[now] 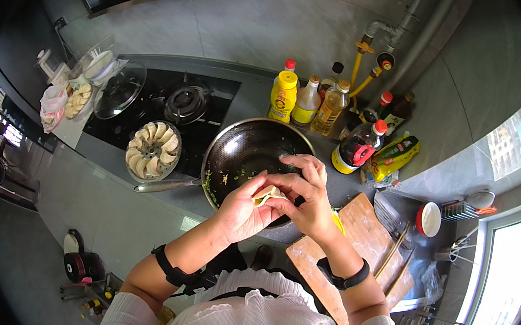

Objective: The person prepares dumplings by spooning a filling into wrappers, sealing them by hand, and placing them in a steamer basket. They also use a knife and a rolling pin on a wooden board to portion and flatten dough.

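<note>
A partly folded dumpling point(266, 195) with green filling showing at its side is held up between both hands. My left hand point(248, 209) cradles it from the left, palm up. The fingers and thumb of my right hand point(305, 193) pinch its edge from the right. Below the hands is a dark wok point(262, 141), with scraps of green filling stuck to its inner wall. Left of the wok, a round metal steamer plate point(152, 152) bears a ring of shaped dumplings point(170, 142).
A floured wooden cutting board point(310, 258) with thin rolling pins point(393, 250) lies at right. Behind the wok stand several sauce bottles point(307, 102). A gas burner point(187, 104) and glass lid point(120, 90) are at back left, near another plate of dumplings point(78, 100).
</note>
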The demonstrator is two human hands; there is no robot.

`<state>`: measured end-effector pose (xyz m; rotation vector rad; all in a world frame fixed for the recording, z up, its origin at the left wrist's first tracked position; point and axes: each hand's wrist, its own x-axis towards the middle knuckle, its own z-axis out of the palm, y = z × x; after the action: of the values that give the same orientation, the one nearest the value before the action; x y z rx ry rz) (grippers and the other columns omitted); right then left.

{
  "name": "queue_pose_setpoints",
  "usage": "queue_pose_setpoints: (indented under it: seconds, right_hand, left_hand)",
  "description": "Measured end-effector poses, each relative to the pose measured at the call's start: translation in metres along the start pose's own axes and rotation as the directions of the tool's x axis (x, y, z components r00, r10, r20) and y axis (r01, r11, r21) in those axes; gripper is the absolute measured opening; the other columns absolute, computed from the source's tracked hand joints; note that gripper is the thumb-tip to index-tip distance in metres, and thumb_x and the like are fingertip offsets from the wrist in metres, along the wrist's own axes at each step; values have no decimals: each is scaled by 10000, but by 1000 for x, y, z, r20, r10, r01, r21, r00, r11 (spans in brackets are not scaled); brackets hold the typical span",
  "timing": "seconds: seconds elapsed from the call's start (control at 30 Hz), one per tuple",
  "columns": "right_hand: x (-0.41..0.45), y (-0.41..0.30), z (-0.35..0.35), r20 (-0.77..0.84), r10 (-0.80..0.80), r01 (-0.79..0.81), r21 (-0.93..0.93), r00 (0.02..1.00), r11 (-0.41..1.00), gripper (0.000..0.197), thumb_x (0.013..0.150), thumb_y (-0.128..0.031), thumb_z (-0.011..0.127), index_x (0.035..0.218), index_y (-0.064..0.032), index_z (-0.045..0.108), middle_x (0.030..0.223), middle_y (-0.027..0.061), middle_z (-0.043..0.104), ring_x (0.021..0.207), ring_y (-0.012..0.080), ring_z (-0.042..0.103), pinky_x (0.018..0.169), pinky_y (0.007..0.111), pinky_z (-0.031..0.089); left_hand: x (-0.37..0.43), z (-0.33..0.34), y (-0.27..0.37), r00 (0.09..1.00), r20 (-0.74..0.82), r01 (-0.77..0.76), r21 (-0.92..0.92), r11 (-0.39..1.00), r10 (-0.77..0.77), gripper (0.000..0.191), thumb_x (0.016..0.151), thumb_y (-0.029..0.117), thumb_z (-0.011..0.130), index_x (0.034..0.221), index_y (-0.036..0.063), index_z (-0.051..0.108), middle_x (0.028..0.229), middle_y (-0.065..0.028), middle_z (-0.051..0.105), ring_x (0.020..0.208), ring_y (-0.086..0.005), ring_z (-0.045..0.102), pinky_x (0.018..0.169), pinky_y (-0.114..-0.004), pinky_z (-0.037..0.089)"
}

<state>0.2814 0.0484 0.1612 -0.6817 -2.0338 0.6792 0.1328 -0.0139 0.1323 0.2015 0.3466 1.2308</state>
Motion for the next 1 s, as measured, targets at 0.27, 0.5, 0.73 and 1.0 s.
queue_pose_setpoints:
  seconds: [0.27,0.5,0.73,1.0]
  right_hand:
    - [-9,0,5,-58,-119,107,-179,991,978,166,684,-133,829,825,-137,743,928,-16,695,889,226,552,840,382,365]
    - [-11,-1,9,-12,-62,62,-64,998,996,171,696,-143,809,850,-175,740,921,-33,668,908,224,534,849,367,331]
    - [4,-6,-1,52,-56,58,-34,997,998,244,660,-180,849,888,-166,765,1069,-8,671,1045,233,522,949,392,343]
    - [-1,6,-2,102,-105,102,29,989,994,215,646,-175,857,845,-187,778,992,-29,709,1043,231,530,932,392,345]
  left_hand:
    - [-6,18,-5,996,-56,-76,-147,986,68,559,1069,428,313,1411,3,435,1290,-107,576,1107,-183,589,1016,-363,476]
    - [-2,12,-13,988,-48,-149,-141,979,144,526,1064,387,388,1392,-18,458,1245,-109,596,1072,-179,596,1011,-334,476]
    - [0,-7,-10,975,158,-153,-43,987,158,505,1077,358,340,1375,-29,469,1250,-113,595,1107,-178,588,1022,-338,470]
    - [-4,25,-17,984,-72,-164,-45,986,160,550,1079,426,262,1348,-2,478,1242,-98,590,1124,-165,587,1019,-346,476]
